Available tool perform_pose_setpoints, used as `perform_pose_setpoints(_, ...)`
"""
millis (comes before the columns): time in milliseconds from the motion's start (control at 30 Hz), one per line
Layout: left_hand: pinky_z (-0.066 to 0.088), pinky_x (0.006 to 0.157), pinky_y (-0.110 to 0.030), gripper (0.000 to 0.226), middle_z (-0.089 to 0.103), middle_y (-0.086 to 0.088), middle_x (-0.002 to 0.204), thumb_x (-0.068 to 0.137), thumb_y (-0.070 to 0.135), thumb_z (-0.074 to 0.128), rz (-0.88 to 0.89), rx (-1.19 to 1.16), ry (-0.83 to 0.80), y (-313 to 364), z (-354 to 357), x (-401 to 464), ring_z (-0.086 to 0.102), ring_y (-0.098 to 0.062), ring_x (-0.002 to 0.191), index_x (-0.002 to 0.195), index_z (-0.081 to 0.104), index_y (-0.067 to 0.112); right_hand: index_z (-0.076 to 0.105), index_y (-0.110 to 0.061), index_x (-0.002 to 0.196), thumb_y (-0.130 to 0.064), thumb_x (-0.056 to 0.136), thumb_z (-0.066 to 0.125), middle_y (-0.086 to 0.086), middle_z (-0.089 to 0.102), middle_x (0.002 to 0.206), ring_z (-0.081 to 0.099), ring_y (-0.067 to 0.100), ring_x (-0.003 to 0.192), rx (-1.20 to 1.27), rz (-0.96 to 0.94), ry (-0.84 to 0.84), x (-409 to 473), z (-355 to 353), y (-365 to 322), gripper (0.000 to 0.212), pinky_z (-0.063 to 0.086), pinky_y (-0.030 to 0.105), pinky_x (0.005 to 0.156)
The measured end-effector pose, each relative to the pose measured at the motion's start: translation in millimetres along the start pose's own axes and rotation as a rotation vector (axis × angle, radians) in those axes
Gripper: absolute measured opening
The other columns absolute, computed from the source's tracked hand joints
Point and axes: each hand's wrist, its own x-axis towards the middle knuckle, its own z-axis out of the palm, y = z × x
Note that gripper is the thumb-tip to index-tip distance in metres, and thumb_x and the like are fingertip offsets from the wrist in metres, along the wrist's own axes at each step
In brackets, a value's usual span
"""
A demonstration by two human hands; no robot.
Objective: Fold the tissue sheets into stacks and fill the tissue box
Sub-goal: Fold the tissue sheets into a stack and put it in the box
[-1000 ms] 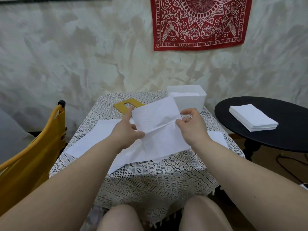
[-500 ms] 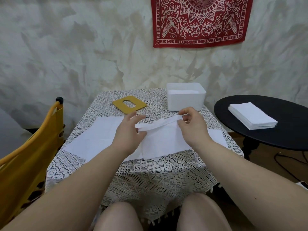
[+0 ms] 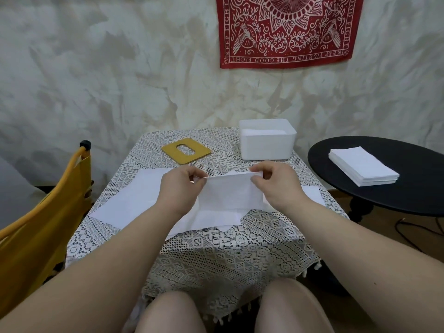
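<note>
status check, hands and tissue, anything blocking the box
Left hand and right hand both pinch the top edge of one tissue sheet. More sheets flat on table. Tissue box open, lid off, path unblocked.

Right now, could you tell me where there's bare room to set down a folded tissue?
Free lace between the yellow lid and white box; also the black table near its stack. Crowded: loose sheets under both hands.

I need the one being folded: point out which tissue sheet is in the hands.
The middle tissue sheet, its far edge pinched by left hand and right hand; the flat sheets lie loose.
</note>
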Motion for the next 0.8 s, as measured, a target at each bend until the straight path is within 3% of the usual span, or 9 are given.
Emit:
perform_pose_setpoints(133, 0.038, 0.058, -0.019, 0.006, 0.059, 0.007, 0.073, 0.086, 0.020, 0.065, 0.012, 0.013, 0.012, 3.3, -3.4, 1.2, 0.053, -0.008, 0.066, 0.084, 0.067, 0.026, 0.070, -0.023, 0.088, -0.020, 0.085, 0.067, -0.011, 0.050, 0.079, 0.049, 0.002, 0.067, -0.097, -0.068, 0.025, 0.9, -6.0, -2.2, 0.006, 0.034, 0.022, 0.069)
perform_pose_setpoints(267, 0.034, 0.055, -0.016, 0.007, 0.052, 0.017, 0.063, 0.085, 0.022, 0.068, 0.036, 0.014, 0.006, 8.9, -9.0, 3.8, 0.048, -0.002, 0.059, 0.080, 0.066, 0.026, 0.073, -0.021, 0.090, -0.023, 0.085, 0.067, -0.007, 0.053, 0.096, 0.049, 0.007, 0.070, -0.176, -0.089, -0.020, 3.5, -18.9, -0.3, 0.008, 0.040, 0.027, 0.077)
perform_pose_setpoints(367, 0.039, 0.062, -0.018, 0.008, 0.059, 0.016, 0.068, 0.084, 0.020, 0.070, 0.082, -0.001, -0.023, 15.7, -10.5, 7.7, 0.054, -0.002, 0.066, 0.079, 0.066, 0.026, 0.075, -0.017, 0.093, -0.020, 0.086, 0.066, -0.006, 0.063, 0.089, 0.052, 0.009, 0.075, -0.234, -0.099, -0.060, 4.8, -37.6, -2.4, 0.012, 0.044, 0.027, 0.081)
perform_pose_setpoints(467, 0.039, 0.059, -0.007, 0.006, 0.064, 0.011, 0.072, 0.084, 0.018, 0.070, 0.108, -0.001, -0.081, 28.3, -5.8, 14.0, 0.058, -0.005, 0.070, 0.080, 0.067, 0.023, 0.074, -0.014, 0.089, -0.014, 0.085, 0.067, -0.006, 0.066, 0.075, 0.060, 0.011, 0.071, -0.210, -0.083, -0.060, 6.1, -59.1, -4.3, 0.008, 0.049, 0.025, 0.075)
perform_pose_setpoints(567, 0.045, 0.064, -0.016, 0.008, 0.066, 0.007, 0.073, 0.083, 0.017, 0.070, 0.139, 0.009, -0.118, 43.0, 11.6, 20.6, 0.061, -0.012, 0.074, 0.078, 0.066, 0.022, 0.070, -0.016, 0.081, -0.012, 0.085, 0.066, -0.011, 0.063, 0.063, 0.064, 0.010, 0.062, -0.245, -0.074, -0.047, 6.6, -77.7, 3.2, 0.007, 0.048, 0.022, 0.065)
perform_pose_setpoints(667, 0.047, 0.067, -0.022, 0.007, 0.065, 0.009, 0.075, 0.085, 0.016, 0.067, 0.163, 0.005, -0.108, 64.1, 37.6, 27.4, 0.062, -0.014, 0.078, 0.080, 0.066, 0.022, 0.072, -0.018, 0.087, -0.015, 0.086, 0.064, -0.008, 0.066, 0.073, 0.064, 0.013, 0.078, -0.332, -0.056, 0.047, 7.6, -97.9, 15.3, 0.008, 0.042, 0.023, 0.069)
perform_pose_setpoints(800, 0.049, 0.086, -0.025, 0.010, 0.069, 0.006, 0.092, 0.088, 0.014, 0.063, 0.203, -0.096, 0.002, 96.7, 65.8, 37.1, 0.064, -0.012, 0.086, 0.094, 0.070, 0.016, 0.073, -0.012, 0.094, -0.014, 0.087, 0.063, 0.004, 0.072, 0.096, 0.064, 0.021, 0.090, -0.346, -0.111, 0.276, 5.9, -119.2, 29.7, 0.013, 0.047, 0.031, 0.085)
